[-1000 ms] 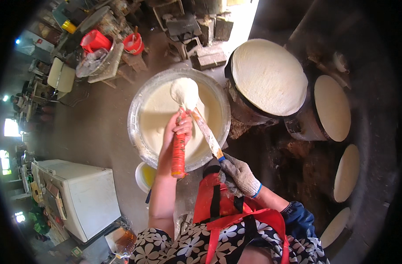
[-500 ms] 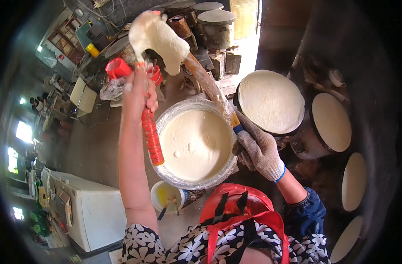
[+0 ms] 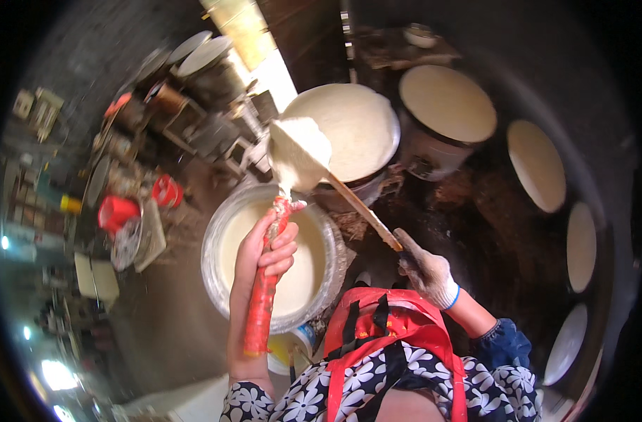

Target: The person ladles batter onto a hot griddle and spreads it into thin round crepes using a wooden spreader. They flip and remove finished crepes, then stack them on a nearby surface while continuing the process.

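Observation:
My left hand [image 3: 268,250] grips the red handle of a ladle [image 3: 263,295] whose batter-coated scoop [image 3: 298,153] is lifted above a large metal basin [image 3: 217,239] of pale batter. My right hand [image 3: 425,269], in a white glove, holds a thin wooden stick [image 3: 356,207] that reaches up to the scoop. Just beyond the scoop lies a round cloth-covered steamer [image 3: 356,126] spread with pale batter.
More round batter-covered steamers [image 3: 447,102] curve along the right [image 3: 537,163]. A small yellow-filled cup [image 3: 287,348] sits below the basin. Red buckets [image 3: 117,211], pots and clutter fill the left. I wear a red apron [image 3: 384,330] over a flowered shirt.
The view swung right toward the steamers. My left hand lowered the ladle from high overhead to just past the basin's far rim; the stick stays against the scoop.

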`<action>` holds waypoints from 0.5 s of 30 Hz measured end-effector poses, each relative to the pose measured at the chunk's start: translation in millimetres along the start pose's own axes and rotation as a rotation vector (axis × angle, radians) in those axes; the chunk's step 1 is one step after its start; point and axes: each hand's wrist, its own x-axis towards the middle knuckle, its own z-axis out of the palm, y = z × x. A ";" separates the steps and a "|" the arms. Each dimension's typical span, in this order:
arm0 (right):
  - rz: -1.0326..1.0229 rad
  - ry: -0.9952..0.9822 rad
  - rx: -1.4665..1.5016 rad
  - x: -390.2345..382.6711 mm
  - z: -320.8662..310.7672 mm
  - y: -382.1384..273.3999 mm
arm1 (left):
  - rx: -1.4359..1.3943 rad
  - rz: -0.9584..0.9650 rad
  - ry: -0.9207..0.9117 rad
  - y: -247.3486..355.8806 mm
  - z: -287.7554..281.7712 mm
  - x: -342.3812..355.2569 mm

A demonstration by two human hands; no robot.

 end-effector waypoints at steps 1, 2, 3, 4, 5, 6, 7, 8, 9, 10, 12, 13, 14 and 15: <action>0.012 0.068 -0.098 -10.6 -13.7 0.4 | 0.191 0.057 0.061 -8.5 32.6 5.2; 0.042 0.145 -0.211 -25.1 -31.3 0.9 | 0.263 0.023 0.097 -18.3 48.4 25.6; 0.053 0.233 -0.274 -34.4 -48.9 1.6 | 0.347 -0.006 0.136 -29.0 63.5 46.1; 0.043 0.389 -0.326 -48.0 -57.8 17.6 | 0.433 -0.036 0.168 -41.4 79.0 65.9; 0.094 0.412 -0.407 -65.4 -75.1 28.4 | 0.375 -0.142 0.169 -54.0 84.7 89.6; 0.147 0.439 -0.485 -83.8 -91.9 41.8 | 0.261 -0.299 0.085 -65.6 80.6 112.7; 0.157 0.478 -0.508 -106.9 -109.9 53.2 | 0.209 -0.407 -0.003 -85.1 83.7 130.4; 0.187 0.484 -0.568 -133.8 -131.9 60.8 | 0.148 -0.526 -0.078 -108.4 89.6 146.3; 0.203 0.516 -0.634 -163.7 -152.4 70.6 | 0.015 -0.659 -0.126 -136.3 99.5 162.5; 0.208 0.542 -0.714 -192.3 -173.2 79.4 | -0.069 -0.755 -0.125 -161.8 109.8 175.6; 0.289 0.599 -0.825 -259.7 -209.0 101.6 | -0.166 -0.934 -0.168 -229.9 141.9 205.1; 0.314 0.633 -0.836 -290.8 -222.5 113.3 | -0.201 -1.000 -0.200 -262.5 156.6 216.8; 0.346 0.663 -0.851 -322.9 -236.1 125.2 | -0.254 -1.080 -0.194 -295.5 173.8 231.6; 0.412 0.660 -0.887 -357.3 -246.8 131.9 | -0.312 -1.158 -0.187 -330.2 191.5 240.8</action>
